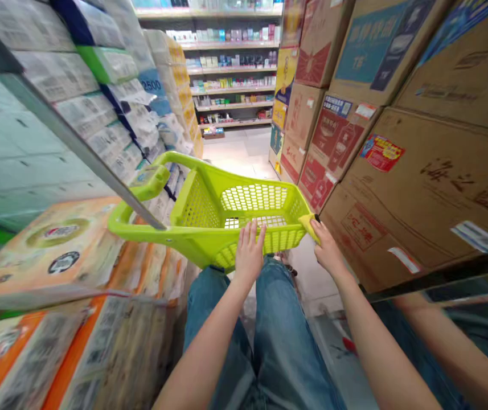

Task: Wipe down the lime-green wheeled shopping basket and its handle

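Observation:
A lime-green plastic shopping basket (pixel 252 232) with perforated walls sits sideways in front of my knees, and nothing shows inside it. My left hand (pixel 249 250) rests against its near side, fingers stretched out and their tips at the rim. At the basket's right-hand end, my right hand (pixel 324 242) is closed on a yellow cloth (pixel 309 226), which touches the corner of the rim. A small dark piece shows beside those fingers; its kind is unclear. The basket's long looped handle (pixel 143 191) points left, with a grey metal pole (pixel 111 182) crossing in front of it.
Stacked cardboard cartons (pixel 423 193) form a wall close on the right. Packs of paper goods (pixel 56 245) are piled on the left, blurred. Ahead, a pale tiled floor (pixel 247 151) leads to shelves (pixel 235 71) of small products. A reflective surface stands at lower right.

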Demonstrator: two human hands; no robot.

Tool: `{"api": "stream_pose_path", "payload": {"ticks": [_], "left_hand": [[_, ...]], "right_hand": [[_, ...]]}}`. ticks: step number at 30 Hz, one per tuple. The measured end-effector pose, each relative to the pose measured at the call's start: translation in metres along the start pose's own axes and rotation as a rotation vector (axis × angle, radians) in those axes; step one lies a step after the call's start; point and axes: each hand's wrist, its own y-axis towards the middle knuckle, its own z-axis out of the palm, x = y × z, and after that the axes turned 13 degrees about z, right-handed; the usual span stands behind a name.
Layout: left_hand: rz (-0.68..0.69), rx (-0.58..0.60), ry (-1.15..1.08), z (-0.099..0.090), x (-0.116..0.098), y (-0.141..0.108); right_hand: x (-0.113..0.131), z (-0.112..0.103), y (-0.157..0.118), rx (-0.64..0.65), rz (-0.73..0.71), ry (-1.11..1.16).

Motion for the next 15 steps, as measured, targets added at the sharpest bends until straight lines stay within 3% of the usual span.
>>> {"api": "stream_pose_path", "payload": {"ticks": [9, 15], "left_hand": [[0.01, -0.02, -0.027, -0.006, 0.005, -0.009], [0.014, -0.056, -0.009, -0.018, 0.005, -0.038]], "right_hand": [[0.039, 0.011, -0.023, -0.14, 0.106, -0.086], [0.049, 0.005, -0.065, -0.136, 0.066, -0.145]]}}
